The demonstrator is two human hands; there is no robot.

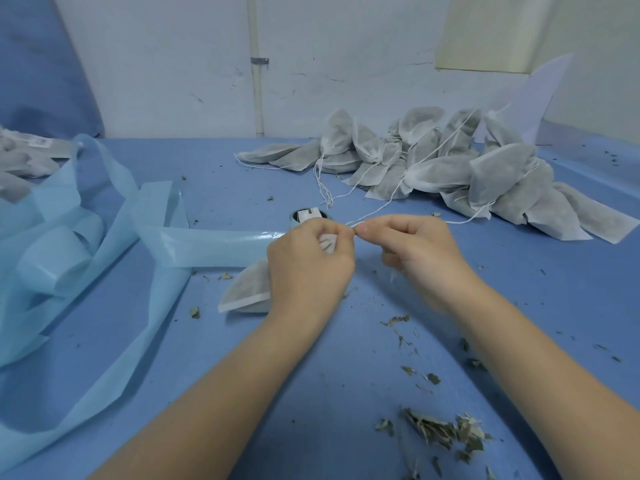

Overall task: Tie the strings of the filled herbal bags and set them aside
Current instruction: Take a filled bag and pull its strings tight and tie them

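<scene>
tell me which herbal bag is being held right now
The bag under the left hand, near the table's middle; the right hand pinches its string. The others lie untouched in the pile.

Pale blue film strips (104, 237) lay curled at left; dried leaf crumbs (446, 431) littered the blue tabletop (311, 393); possibly a tape roll (310, 215) beyond.
</scene>
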